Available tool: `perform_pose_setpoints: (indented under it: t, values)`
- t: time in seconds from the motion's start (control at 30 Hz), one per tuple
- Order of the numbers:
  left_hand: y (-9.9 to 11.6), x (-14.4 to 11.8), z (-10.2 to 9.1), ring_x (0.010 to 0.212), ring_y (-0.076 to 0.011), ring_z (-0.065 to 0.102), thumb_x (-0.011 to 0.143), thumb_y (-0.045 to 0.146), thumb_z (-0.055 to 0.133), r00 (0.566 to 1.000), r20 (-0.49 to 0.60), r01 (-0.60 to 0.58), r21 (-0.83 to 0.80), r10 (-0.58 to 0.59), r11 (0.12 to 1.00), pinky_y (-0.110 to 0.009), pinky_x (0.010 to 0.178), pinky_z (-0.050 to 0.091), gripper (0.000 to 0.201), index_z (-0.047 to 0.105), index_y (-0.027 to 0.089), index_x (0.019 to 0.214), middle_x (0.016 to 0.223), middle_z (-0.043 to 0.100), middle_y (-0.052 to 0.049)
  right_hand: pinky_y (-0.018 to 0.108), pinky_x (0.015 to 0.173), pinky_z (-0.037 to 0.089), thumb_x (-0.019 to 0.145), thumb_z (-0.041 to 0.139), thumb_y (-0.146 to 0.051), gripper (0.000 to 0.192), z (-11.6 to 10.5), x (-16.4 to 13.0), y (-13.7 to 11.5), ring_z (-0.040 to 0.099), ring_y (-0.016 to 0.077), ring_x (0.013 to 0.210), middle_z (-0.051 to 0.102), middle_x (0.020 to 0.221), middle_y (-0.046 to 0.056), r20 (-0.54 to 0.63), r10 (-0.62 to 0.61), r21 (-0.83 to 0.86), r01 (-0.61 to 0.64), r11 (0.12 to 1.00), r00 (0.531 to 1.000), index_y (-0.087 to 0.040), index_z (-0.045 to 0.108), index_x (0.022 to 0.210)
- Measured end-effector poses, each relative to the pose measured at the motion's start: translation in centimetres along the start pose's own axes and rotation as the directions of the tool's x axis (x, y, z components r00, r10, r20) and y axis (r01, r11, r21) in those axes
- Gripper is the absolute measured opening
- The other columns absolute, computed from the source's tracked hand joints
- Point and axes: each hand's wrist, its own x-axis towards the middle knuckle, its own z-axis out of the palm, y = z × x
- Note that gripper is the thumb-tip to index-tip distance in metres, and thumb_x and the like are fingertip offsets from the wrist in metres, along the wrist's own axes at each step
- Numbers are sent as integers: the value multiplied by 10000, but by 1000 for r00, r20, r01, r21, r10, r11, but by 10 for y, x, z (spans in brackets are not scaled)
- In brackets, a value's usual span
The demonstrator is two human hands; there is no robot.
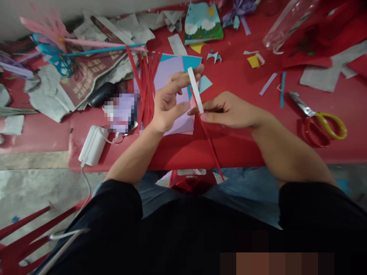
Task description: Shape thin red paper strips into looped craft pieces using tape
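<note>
My right hand (225,109) pinches the lower end of a narrow white band (195,89) between thumb and fingers. It may be a tape roll seen edge-on; I cannot tell for sure. A thin red strip (210,141) runs from these fingertips down past the table edge. With fingers stretched and thumb apart, my left hand (170,99) reaches behind the band's upper end; whether it touches is unclear. Beneath the hands lie a lilac sheet (168,72) and a blue sheet (195,60). Several red paper strips (145,84) lie left of my left hand.
Yellow-and-red-handled scissors (308,110) lie at the right. A white power bank (94,145) with a cable, a black mouse (101,94) and ribbon flowers (59,57) are left. A clear bottle (289,25) and a patterned pouch (203,23) stand at the back.
</note>
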Motion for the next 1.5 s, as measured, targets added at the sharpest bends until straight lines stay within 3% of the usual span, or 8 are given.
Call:
perform_pose_setpoints:
  t: [0.1,0.27,0.5,0.7,0.83,0.93,1.13,1.5]
  values:
    - [11,-5,8,1505,-403,656,877,895,774,1000,5,-11,37,10,999,-561,1072,570,741,756,422,1448,1570,728,-40,307,624,348,1036,770,-590,383,2,0,7,457,138,634,509,640,-46,-21,-46,-109,44,993,999,-224,842,950]
    - [12,-7,15,1337,-312,758,908,842,809,993,-85,91,51,-87,995,-532,1088,609,586,805,331,1195,1296,813,-42,343,640,287,1108,661,-502,409,6,-1,16,409,128,586,488,616,-43,-85,-135,-421,87,903,987,-212,754,835]
    - [10,-6,22,913,-188,805,1026,706,761,994,-96,54,-38,-57,998,-415,830,654,460,795,261,919,946,812,-23,370,648,222,1110,627,-470,379,3,1,26,390,163,607,559,648,13,-40,-121,-722,56,690,992,-208,768,875]
    - [10,-7,26,689,-103,685,1066,702,700,987,-98,116,-86,-124,990,-283,653,561,505,745,217,932,816,737,-6,374,666,284,1107,653,-599,429,3,0,35,610,225,738,758,830,72,-152,-214,-854,-20,521,965,-210,825,1053]
    - [11,-9,29,615,-91,614,1088,721,637,988,-17,146,-171,-151,974,-277,627,519,534,654,216,916,736,654,15,477,863,508,1075,656,-686,477,1,-2,31,734,372,1067,794,1109,133,-356,-372,-808,-82,584,857,-253,792,1221]
    - [13,-10,31,649,-103,635,1087,725,631,985,97,157,-172,-142,972,-289,655,526,534,640,216,925,750,658,3,599,1069,518,1058,667,-702,518,-2,-1,30,680,458,1315,760,1303,170,-395,-480,-801,-39,597,784,-280,740,1349]
    - [10,-14,29,593,-91,589,1037,765,692,973,144,199,-134,-179,971,-284,586,455,543,721,223,1027,787,691,-2,482,834,580,1114,603,-617,380,-8,7,39,704,271,825,792,967,88,-369,-412,-652,83,753,833,-277,752,1034]
    - [5,-13,19,559,-86,597,979,752,779,978,180,121,-73,-106,990,-260,565,423,562,809,192,940,681,656,-1,374,594,378,1019,739,-375,154,-13,4,30,483,159,621,677,800,14,-292,-321,-472,156,868,901,-258,740,919]
